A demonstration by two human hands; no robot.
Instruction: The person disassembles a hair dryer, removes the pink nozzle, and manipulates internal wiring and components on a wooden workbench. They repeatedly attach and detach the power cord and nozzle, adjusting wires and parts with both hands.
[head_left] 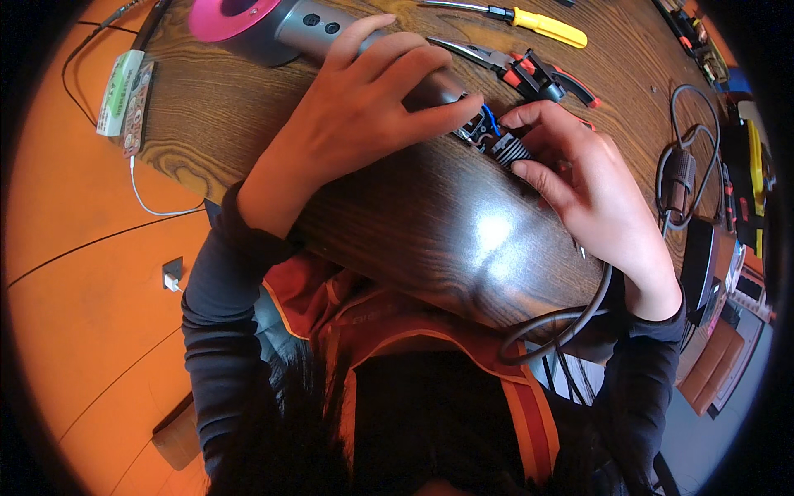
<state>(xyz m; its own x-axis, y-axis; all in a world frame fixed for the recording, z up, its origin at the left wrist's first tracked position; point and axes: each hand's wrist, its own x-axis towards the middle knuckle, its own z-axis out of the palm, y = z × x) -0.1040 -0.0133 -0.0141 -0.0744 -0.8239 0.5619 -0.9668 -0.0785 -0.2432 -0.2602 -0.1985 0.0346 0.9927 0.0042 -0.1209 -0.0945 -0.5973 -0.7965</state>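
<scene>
A grey and pink hair dryer [299,25] lies on the wooden table, its handle reaching toward the middle. My left hand [372,103] is wrapped over that handle from above, fingers on the far side and thumb near its end. The handle's end is open, showing small inner parts and a blue wire [491,118]. Just beside it, my right hand [587,165] pinches the ribbed black cord sleeve [511,149] between thumb and fingers. The dark power cord [591,312] shows below my right wrist and loops over the table's near edge.
Beyond my hands lie a yellow-handled screwdriver [549,26] and pliers [496,59] with red and black handles. A coiled cord [674,136] with a dark cylinder [680,175] sits to the right. A white and green box [121,91] stands at the left edge near a white cable [149,202].
</scene>
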